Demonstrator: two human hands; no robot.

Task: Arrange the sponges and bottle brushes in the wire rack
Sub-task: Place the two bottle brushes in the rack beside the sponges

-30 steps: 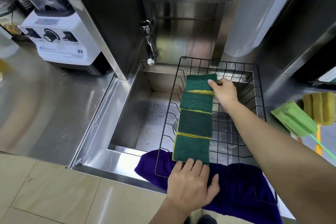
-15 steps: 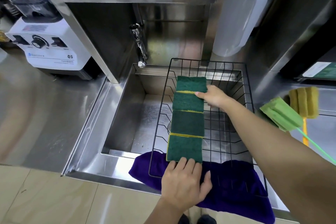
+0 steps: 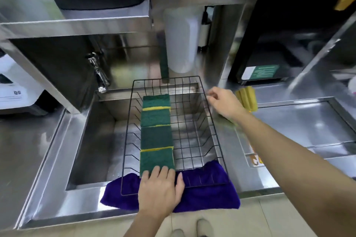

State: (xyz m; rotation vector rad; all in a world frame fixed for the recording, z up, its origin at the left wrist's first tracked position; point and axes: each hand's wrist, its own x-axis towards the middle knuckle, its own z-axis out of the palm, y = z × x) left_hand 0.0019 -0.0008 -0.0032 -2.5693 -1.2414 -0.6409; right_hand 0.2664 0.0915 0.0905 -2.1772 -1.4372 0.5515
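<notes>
A black wire rack (image 3: 215,132) spans the steel sink. Several green-and-yellow sponges (image 3: 156,132) lie in a row down its left part. My left hand (image 3: 160,190) rests flat at the rack's near edge, fingertips touching the nearest sponge (image 3: 157,159). My right hand (image 3: 224,103) is at the rack's far right rim, fingers loosely curled, holding nothing. Just beyond it on the counter lies a yellow bottle brush head (image 3: 247,98). A blurred green brush (image 3: 229,123) is mostly hidden under my right forearm.
A purple cloth (image 3: 208,196) lies under the rack's near end. The faucet (image 3: 99,75) hangs over the sink's far left corner. A white blender base (image 3: 17,90) stands at the left. A white jug (image 3: 181,40) stands behind the rack, and a steel shelf overhangs above.
My right hand has left the far sponges and moved right to the rack's rim near the brushes. The view has tilted upward. My left hand stays at the nearest sponge.
</notes>
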